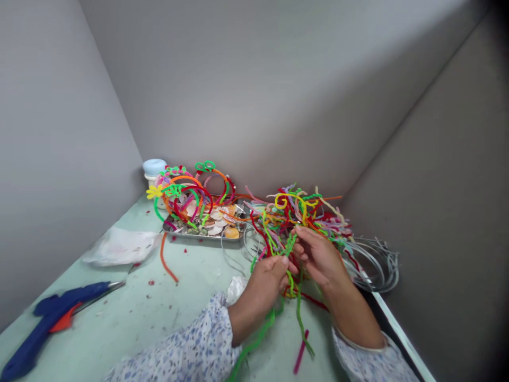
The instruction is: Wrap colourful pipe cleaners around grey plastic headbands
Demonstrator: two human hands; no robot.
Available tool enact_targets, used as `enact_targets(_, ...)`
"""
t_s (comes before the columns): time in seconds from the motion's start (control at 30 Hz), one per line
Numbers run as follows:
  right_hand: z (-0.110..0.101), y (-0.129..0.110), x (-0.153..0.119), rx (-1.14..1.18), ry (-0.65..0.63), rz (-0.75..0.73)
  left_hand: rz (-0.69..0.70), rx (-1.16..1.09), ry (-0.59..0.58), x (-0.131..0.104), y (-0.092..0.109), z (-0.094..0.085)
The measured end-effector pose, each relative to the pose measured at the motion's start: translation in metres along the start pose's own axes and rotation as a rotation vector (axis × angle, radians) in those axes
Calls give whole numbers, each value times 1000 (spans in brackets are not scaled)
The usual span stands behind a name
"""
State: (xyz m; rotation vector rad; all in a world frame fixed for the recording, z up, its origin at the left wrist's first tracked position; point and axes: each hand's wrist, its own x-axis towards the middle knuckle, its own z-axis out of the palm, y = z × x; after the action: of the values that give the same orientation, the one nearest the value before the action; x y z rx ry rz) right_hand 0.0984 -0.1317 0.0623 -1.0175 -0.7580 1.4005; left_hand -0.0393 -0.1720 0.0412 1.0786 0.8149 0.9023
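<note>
My left hand [267, 277] and my right hand [319, 254] meet in front of a tangled heap of coloured pipe cleaners [302, 215]. Both pinch the same green pipe cleaner [290, 245], whose ends trail down toward me over the pale green table [191, 286]. A metal headband seems to run between the hands, but the fingers hide most of it. Both sleeves are white with small blue flowers.
A metal tray [201, 234] with shells and decorated headbands stands at the back left, beside a white jar [153, 171]. Bare grey headbands [376, 262] lie at the right edge. A blue glue gun [51, 318] and a plastic bag [119, 245] lie left. Grey walls enclose the table.
</note>
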Motion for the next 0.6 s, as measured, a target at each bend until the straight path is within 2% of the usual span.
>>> enact_targets(0.17,-11,-10,5,-10,89,-102,-30,-30,-20,-7,-5,9)
enact_targets(0.27,-15,-12,6,-17,91,-106,-14,2,-16,-10,-10,13)
enact_targets(0.47,-8,-13,-4,-123,-98,60,5,-86,45,-6,-12,9)
enact_targets(0.6,-7,-14,-6,-119,-181,96,18,-105,87,-2,-12,8)
